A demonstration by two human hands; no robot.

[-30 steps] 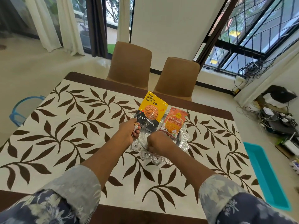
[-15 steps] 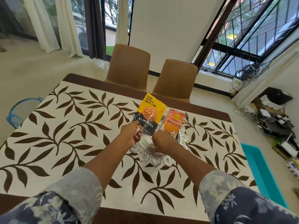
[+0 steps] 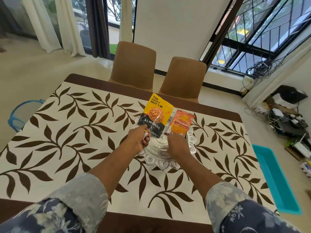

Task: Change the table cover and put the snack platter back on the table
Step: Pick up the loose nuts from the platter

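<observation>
Left hand (image 3: 138, 140) clenched on almond pouch (image 3: 155, 114) corner; right hand (image 3: 176, 145) over snack platter (image 3: 168, 163), grip hidden.

hands (image 3: 157, 142) gripping snack platter (image 3: 159, 163), leaf-print cover (image 3: 67, 132)

**A bright dining corner, seen from my headset feed**

I see daylight pouring in through a barred window (image 3: 262, 31) on the right and a glass door hung with white curtains (image 3: 50, 22) on the left. A plain white wall (image 3: 171, 24) stands between them. Two tan chairs (image 3: 134, 64) sit tucked against the far edge of the surface (image 3: 101, 79). The floor (image 3: 33, 73) is pale and glossy. Tangled cables (image 3: 262, 66) hang by the sill, and a turquoise tray (image 3: 276, 179) lies on the floor at right.
</observation>
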